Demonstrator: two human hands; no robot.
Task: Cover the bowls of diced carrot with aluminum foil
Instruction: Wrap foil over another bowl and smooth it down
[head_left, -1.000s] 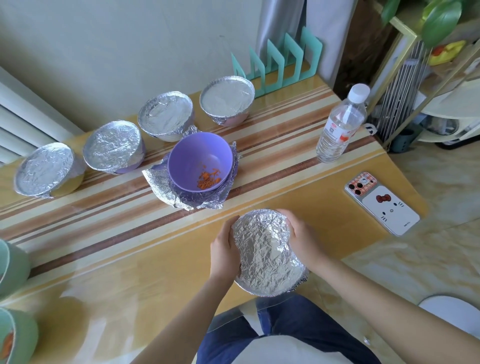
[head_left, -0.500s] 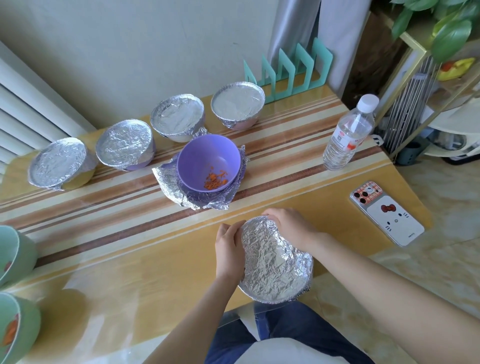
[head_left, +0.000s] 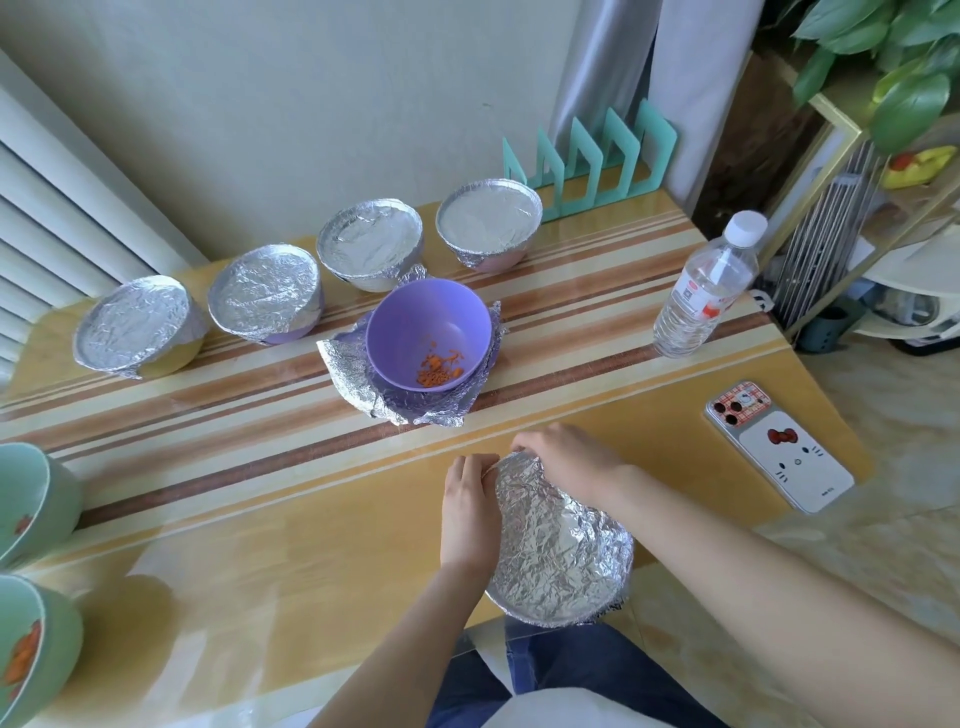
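A foil-covered bowl (head_left: 558, 551) sits at the table's near edge. My left hand (head_left: 467, 506) grips its left side, and my right hand (head_left: 566, 454) curls over its far rim, pressing the foil. Behind it stands an uncovered purple bowl (head_left: 428, 332) with diced carrot (head_left: 436, 371), set on a loose foil sheet (head_left: 353, 376). Several foil-covered bowls line the back, among them a covered bowl (head_left: 137, 325) at far left and a covered bowl (head_left: 488, 221) at far right. Two green bowls (head_left: 31, 499) with carrot sit at the left edge.
A water bottle (head_left: 709, 286) stands at the right, and a phone (head_left: 779, 444) lies near the table's right edge. A teal rack (head_left: 592, 156) stands at the back against the wall. The striped table (head_left: 234, 519) ends just below the held bowl.
My right hand has moved from the bowl's right side up onto its far rim. The left hand stays on the left side.
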